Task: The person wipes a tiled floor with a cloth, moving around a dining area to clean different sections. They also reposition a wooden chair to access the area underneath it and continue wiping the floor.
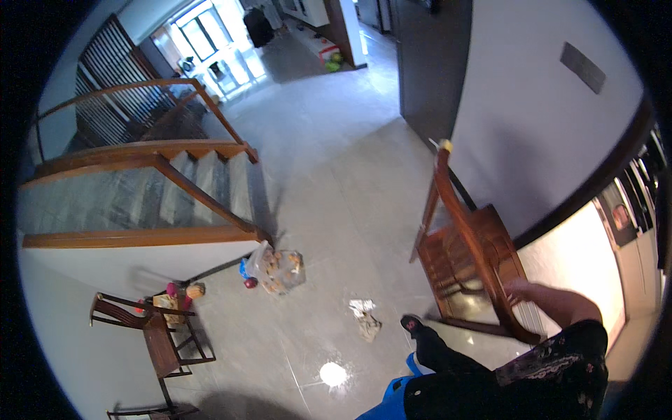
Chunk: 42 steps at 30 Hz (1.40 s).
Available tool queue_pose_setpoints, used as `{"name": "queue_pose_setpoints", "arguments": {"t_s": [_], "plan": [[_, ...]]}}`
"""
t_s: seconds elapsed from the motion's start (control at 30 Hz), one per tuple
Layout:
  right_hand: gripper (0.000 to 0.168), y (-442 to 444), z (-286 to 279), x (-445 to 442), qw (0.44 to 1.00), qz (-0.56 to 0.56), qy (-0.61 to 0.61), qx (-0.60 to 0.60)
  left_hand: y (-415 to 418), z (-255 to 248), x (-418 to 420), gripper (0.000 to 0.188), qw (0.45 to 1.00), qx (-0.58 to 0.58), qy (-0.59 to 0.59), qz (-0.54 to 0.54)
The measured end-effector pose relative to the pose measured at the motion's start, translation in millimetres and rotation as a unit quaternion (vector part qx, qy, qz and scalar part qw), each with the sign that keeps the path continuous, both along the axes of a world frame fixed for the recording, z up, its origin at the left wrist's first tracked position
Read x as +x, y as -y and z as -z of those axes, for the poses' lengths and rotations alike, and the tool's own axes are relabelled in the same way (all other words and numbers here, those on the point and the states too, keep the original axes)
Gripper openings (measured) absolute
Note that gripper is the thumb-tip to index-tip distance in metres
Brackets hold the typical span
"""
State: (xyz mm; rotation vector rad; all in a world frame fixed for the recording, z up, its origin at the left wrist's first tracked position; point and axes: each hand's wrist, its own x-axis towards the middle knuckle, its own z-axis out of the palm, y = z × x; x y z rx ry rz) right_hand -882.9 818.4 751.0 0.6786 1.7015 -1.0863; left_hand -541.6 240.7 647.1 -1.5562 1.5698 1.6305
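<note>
My right hand [518, 292] is on the curved top rail of a reddish-brown wooden chair [475, 247] and appears to grip it. The chair is beside the wall at right, its broad seat visible below the rail. A yellow piece [445, 145] covers the rail's far end. Motion blur hides the exact placing of my fingers. My left hand is out of view. On the floor ahead of me lies a crumpled pale cloth or paper [366, 319], close to my dark shoe [411, 324].
A staircase with wooden handrails [202, 194] stands at left. By its base sit a clear plastic bag of orange-brown items [278, 270] and a round dark red item [251, 283]. A second wooden chair [160, 336] is against the left wall. A dark door [430, 63] is beyond my chair.
</note>
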Motion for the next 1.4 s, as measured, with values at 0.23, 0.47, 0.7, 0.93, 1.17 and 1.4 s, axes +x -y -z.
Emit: {"name": "queue_pose_setpoints", "arguments": {"t_s": [0.23, 0.47, 0.7, 0.93, 1.17, 1.4], "plan": [[0.039, 48.3, 176.4, -31.4, 0.963, 0.160, 0.097, -0.192, 26.1, -43.5, -41.0, 0.048, 0.992, -0.057, -0.091, 0.072], [0.035, 117.7, 152.7, -90.9, 0.973, 0.131, 0.113, -0.153, -86.7, -240.5, -421.9, 0.052, 0.874, 0.095, -0.372, 0.296], [0.032, 132.8, 134.3, -104.1, 0.977, 0.121, 0.113, -0.133, -234.6, -311.5, -606.8, 0.099, 0.811, 0.093, -0.451, 0.362], [0.030, 143.6, 117.3, -98.3, 0.979, 0.111, 0.116, -0.123, -249.3, -284.3, -625.5, 0.054, 0.791, 0.134, -0.434, 0.409], [0.028, 140.9, 105.0, -75.1, 0.985, 0.065, 0.125, -0.102, -159.2, -320.4, -549.4, 0.051, 0.842, 0.114, -0.456, 0.266], [0.027, 151.2, 72.1, -113.4, 0.991, -0.040, 0.119, -0.045, -48.2, -365.6, -366.3, 0.053, 0.880, 0.017, -0.473, 0.035]]}}
